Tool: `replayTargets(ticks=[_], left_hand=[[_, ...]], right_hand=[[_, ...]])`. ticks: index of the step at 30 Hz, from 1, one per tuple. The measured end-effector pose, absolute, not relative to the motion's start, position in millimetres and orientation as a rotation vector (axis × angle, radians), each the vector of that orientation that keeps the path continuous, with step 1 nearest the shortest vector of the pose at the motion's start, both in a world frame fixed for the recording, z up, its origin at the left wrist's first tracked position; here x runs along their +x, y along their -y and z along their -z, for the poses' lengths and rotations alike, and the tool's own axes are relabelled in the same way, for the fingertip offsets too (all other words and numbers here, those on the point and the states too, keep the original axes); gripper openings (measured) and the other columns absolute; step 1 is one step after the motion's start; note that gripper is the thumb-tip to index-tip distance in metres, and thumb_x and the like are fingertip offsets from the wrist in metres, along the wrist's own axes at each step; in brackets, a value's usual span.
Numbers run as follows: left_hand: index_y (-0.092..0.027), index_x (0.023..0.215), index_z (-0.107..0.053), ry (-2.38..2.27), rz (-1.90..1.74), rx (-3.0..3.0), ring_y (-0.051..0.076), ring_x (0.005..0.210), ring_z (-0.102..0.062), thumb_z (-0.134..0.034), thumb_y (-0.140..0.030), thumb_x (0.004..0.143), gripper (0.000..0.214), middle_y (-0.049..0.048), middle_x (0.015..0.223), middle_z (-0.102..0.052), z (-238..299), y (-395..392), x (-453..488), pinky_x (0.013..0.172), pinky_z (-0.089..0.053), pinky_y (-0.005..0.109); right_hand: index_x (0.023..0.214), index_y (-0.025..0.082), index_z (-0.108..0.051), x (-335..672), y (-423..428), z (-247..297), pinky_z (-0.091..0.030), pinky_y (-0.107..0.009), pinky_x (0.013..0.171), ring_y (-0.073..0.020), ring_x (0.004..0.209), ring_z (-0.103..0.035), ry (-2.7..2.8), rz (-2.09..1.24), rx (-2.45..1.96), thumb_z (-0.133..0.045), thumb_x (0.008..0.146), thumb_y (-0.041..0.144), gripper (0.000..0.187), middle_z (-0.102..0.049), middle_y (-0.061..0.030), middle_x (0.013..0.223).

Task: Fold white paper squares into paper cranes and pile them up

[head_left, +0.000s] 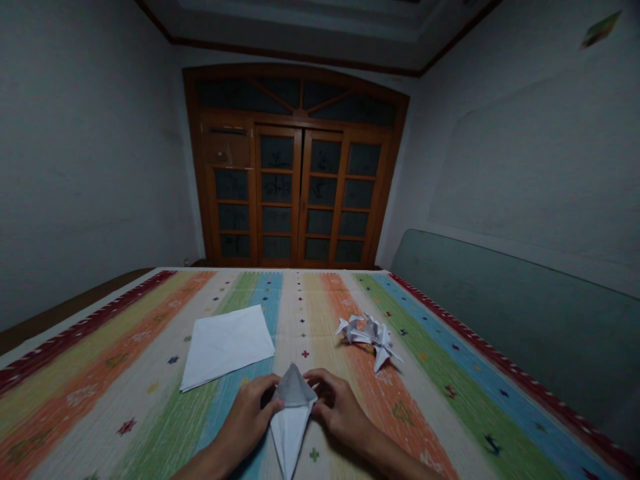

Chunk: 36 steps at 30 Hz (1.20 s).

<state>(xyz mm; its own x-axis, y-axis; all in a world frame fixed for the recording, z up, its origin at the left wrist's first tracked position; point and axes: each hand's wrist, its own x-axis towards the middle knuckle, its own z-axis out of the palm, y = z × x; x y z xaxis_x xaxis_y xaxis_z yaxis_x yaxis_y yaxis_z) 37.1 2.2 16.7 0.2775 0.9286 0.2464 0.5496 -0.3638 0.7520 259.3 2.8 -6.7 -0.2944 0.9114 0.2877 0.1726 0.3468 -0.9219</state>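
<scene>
Around me stand the walls, the left wall [90, 153] and right wall [540, 147] both pale in the dim light. Next in size is the table [100, 373], its striped cloth reaching away from me to the far edge, with a dark red border along both the left and right edges. Beyond that far edge I see wooden doors [295, 193] with small panes under an arched top, and past the right edge a pale green panel [500, 300] leans along the wall. On the cloth, between the left edge and the middle, white paper sheets [229, 347] lie flat, one corner aimed toward me. My left hand [253, 407] and right hand [343, 407] come in from the near side, fingers bent and thumbs close in, each pinching one side of the same folded paper [293, 417]. It sits midway between the table's side edges, close to me: a broad, grey-shaded point faces the far edge, and a long, narrow white taper points back my way. Smaller again, the folded paper figures [370, 337] sit in a cluster right of the middle, on the orange stripe, well short of the right edge. Smallest are the little crosses [305, 354] printed down the cloth's centre.
</scene>
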Motion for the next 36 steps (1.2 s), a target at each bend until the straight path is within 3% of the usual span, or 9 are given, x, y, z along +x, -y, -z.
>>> replayTargets(ticks=[9, 19, 31, 36], left_hand=[[-0.022, 0.093, -0.072, -1.296, -0.894, 2.032, 0.026, 0.078, -0.065, -0.06, -0.018, 0.076, 0.021, 0.0019, 0.083, -0.075, -16, 0, 41, 0.075, -0.047, 0.031], [-0.019, 0.084, -0.069, -1.308, -0.812, 2.102, 0.024, 0.076, -0.063, -0.062, -0.017, 0.077, 0.01, 0.0031, 0.082, -0.072, -11, 1, 43, 0.076, -0.045, 0.032], [-0.019, 0.072, -0.064, -1.313, -0.795, 2.212, 0.024, 0.079, -0.058, -0.065, -0.014, 0.083, 0.013, 0.0022, 0.076, -0.063, -2, -4, 44, 0.075, -0.041, 0.031], [-0.02, 0.074, -0.058, -1.314, -0.785, 2.253, 0.023, 0.079, -0.056, -0.061, -0.009, 0.083, 0.015, 0.0025, 0.079, -0.062, 2, -4, 43, 0.075, -0.041, 0.031]], right_hand=[[0.103, 0.019, -0.072, 257, -4, 6, -0.043, -0.024, 0.061, -0.0153, 0.064, -0.056, 1.788, -1.009, -0.976, -0.065, 0.068, 0.008, 0.038, -0.064, 0.004, 0.072], [0.11, 0.018, -0.071, 256, -4, 13, -0.044, -0.025, 0.067, -0.0154, 0.067, -0.056, 1.857, -0.931, -1.096, -0.076, 0.064, 0.003, 0.048, -0.06, 0.0063, 0.072], [0.075, 0.015, -0.072, 250, 2, 11, -0.039, -0.024, 0.065, -0.0157, 0.069, -0.057, 1.944, -0.652, -1.184, -0.071, 0.068, 0.001, 0.016, -0.063, 0.0011, 0.072], [0.068, 0.015, -0.069, 248, 0, 17, -0.036, -0.023, 0.063, -0.0146, 0.066, -0.058, 1.984, -0.606, -1.163, -0.071, 0.076, 0.003, 0.014, -0.063, 0.0006, 0.069]])
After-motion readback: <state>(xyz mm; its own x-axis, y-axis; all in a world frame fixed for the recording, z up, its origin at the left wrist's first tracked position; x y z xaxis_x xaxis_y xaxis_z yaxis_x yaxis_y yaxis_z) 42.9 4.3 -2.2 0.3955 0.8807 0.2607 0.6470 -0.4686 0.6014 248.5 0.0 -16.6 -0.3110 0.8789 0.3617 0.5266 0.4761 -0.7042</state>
